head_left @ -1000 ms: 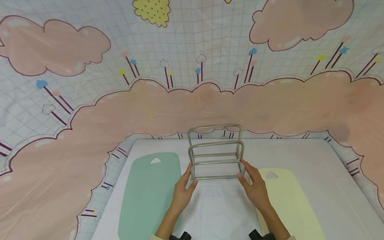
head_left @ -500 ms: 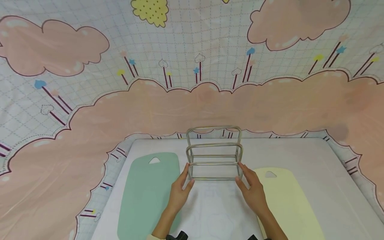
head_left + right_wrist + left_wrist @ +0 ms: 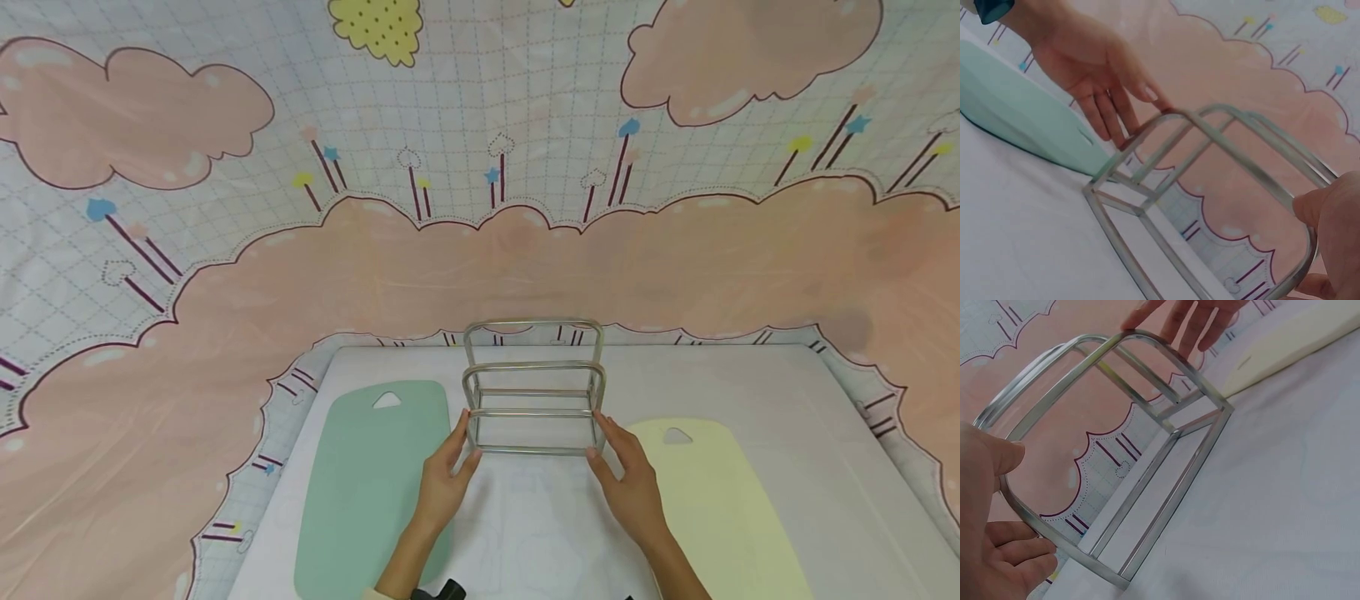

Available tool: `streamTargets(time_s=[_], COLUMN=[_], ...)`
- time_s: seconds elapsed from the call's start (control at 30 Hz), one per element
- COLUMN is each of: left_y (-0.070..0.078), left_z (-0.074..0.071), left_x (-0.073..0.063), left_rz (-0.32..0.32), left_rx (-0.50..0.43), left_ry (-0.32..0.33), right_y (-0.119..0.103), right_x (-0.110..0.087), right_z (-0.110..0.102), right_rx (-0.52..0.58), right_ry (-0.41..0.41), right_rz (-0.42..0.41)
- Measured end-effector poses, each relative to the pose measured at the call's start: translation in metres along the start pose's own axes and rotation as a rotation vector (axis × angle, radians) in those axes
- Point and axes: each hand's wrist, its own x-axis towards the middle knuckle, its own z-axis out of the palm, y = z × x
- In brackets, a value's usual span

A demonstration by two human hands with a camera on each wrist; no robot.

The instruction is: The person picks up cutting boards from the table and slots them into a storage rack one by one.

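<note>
A silvery metal rack (image 3: 532, 413) of bent bars stands upright between my two hands, at the middle of the white tabletop. My left hand (image 3: 444, 483) holds its left side, thumb to the front. On the opposite side my right hand (image 3: 630, 483) grips the frame in the same way. In the left wrist view the left thumb (image 3: 1007, 455) lies against the rack's curved tube (image 3: 1100, 567), with fingers beyond it. The right wrist view has the right thumb (image 3: 1313, 205) pressed to a bar. Whether the base touches the table all round, I cannot tell.
A green cutting board (image 3: 375, 483) lies flat on the left of the white tabletop (image 3: 787, 417). To the right lies a pale yellow cutting board (image 3: 712, 500). Behind the table hangs a cloth (image 3: 525, 267) printed with clouds.
The rack has shifted slightly toward me and to the left, both hands moving along with it. Neither cutting board has moved.
</note>
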Motion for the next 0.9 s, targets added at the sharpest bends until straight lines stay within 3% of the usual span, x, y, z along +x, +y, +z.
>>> streamTargets(time_s=[0.13,0.37,0.47,0.57,0.7,0.9], left_y=[0.005,-0.021,-0.024,-0.02,-0.004,0.011], left_z=[-0.001,0.004,0.004,0.004,0.002,0.001], left_x=[0.0,-0.001,-0.002,-0.003,-0.004,-0.006], left_rz=[-0.002,-0.02,-0.021,-0.01,0.012,-0.006], left_rx=[0.007,0.025,0.027,0.021,0.033,0.043], left_ry=[-0.002,0.026,0.035,0.05,0.063,0.047], right_y=[0.0,-0.002,-0.001,0.0,0.001,0.0], right_x=[-0.003,-0.005,-0.005,-0.005,-0.005,-0.006], right_z=[0.001,0.004,0.005,0.006,0.007,0.006], right_rx=[-0.006,-0.025,-0.03,-0.033,-0.028,-0.021], right_ry=[0.004,-0.005,-0.01,-0.009,-0.011,0.0], right_rz=[-0.004,0.007,0.015,0.014,0.005,0.001])
